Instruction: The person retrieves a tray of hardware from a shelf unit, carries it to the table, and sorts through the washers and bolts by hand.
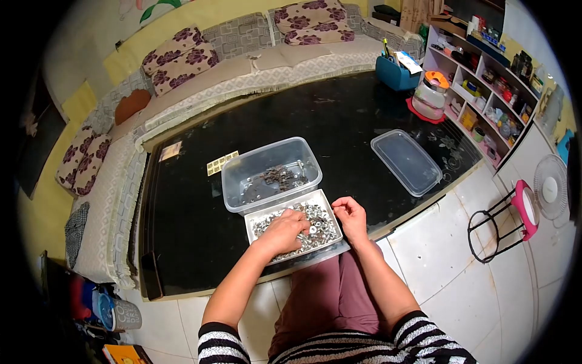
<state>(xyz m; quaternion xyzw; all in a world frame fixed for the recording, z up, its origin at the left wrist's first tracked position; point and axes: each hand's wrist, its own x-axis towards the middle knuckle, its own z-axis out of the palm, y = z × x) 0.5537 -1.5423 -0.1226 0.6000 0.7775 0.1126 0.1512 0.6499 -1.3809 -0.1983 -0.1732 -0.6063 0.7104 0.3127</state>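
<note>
A shallow white box point(334, 229) full of small metal hardware point(319, 225), which looks like screws, nuts and washers, sits at the table's near edge. My left hand point(284, 232) reaches into it, its fingers bent down among the pieces. Their tips are hidden, so what they grip does not show. Just off the box's right side, my right hand point(351, 217) is raised with thumb and fingers pinched together; anything between them is too small to make out. Behind the box stands a clear plastic tub point(271, 153) with darker metal pieces point(282, 177) on its bottom.
On the black table point(339, 109) lie a clear lid point(406, 162), a gold-coloured card point(222, 163) and a phone point(151, 276). A lidded jar point(430, 97) and a blue holder point(397, 73) stand far right. A pink stool point(524, 209) and a fan point(550, 189) are right.
</note>
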